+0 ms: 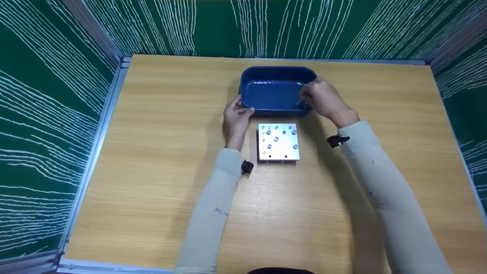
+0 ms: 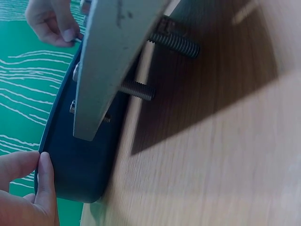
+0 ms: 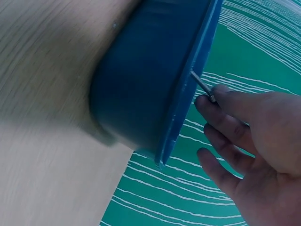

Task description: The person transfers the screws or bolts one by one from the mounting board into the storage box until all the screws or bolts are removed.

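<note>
A deep blue plastic tub point(image 1: 279, 112) stands at the back of the table. My left hand point(image 1: 236, 121) pinches the rim at its front left corner; in the left wrist view, thumb and fingers point(image 2: 45, 176) meet over the edge. Above the tub's right end, my right hand point(image 1: 323, 99) pinches a thin metal screw point(image 3: 203, 86) between thumb and forefinger, its other fingers loosely bent. In front of the tub sits a square metal plate point(image 1: 281, 152) with several screws in its top and some bare holes. Threaded shanks point(image 2: 175, 43) stick out beneath the plate.
The wooden table point(image 1: 152, 190) is bounded by a metal frame point(image 1: 95, 152). Green panels point(image 1: 217, 30) with white wavy lines rise at the back and sides. The plate lies between the two forearms, close to the tub's front wall.
</note>
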`<control>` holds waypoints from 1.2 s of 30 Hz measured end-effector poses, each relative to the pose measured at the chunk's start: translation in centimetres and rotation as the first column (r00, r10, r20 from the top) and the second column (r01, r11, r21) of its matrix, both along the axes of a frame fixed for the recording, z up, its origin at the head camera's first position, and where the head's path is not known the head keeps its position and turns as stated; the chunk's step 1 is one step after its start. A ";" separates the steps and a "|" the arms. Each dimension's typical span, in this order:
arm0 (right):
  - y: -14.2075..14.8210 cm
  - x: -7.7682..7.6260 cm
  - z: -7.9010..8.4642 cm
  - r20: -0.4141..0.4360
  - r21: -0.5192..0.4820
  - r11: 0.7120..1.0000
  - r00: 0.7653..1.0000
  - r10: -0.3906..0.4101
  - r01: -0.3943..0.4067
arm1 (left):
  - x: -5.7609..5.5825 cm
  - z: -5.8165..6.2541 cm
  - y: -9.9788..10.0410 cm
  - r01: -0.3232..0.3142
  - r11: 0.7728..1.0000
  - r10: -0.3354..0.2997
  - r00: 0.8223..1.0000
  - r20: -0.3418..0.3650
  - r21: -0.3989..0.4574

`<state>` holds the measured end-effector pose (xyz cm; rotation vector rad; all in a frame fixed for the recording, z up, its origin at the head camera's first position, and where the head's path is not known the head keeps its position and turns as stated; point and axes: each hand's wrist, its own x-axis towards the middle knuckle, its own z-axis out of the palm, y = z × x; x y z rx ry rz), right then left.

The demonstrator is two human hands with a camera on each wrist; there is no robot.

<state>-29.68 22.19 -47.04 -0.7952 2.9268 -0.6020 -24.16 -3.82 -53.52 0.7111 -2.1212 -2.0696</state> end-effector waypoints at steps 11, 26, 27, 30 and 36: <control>-0.6 -1.6 -0.8 0.094 0.082 0.995 0.994 0.051 -0.059 | 0.0 0.0 -0.1 0.005 0.999 -0.004 1.000 0.022 -0.039; -1.4 -3.6 -0.9 0.268 0.231 0.966 0.962 0.055 -0.120 | -0.2 -0.1 0.2 -0.014 1.000 0.014 1.000 -0.004 -0.025; -1.4 -3.7 -0.9 0.280 0.238 0.964 0.959 0.051 -0.121 | -0.2 -0.1 0.1 -0.014 1.000 0.014 1.000 -0.001 -0.026; -1.5 -3.8 -0.9 0.317 0.258 0.959 0.948 0.032 -0.119 | -0.1 0.0 0.1 -0.010 0.999 0.010 1.000 0.009 -0.033; -1.7 -3.8 -1.0 0.358 0.273 0.957 0.934 -0.003 -0.101 | -0.1 -0.1 0.1 -0.009 0.999 0.010 1.000 0.016 -0.033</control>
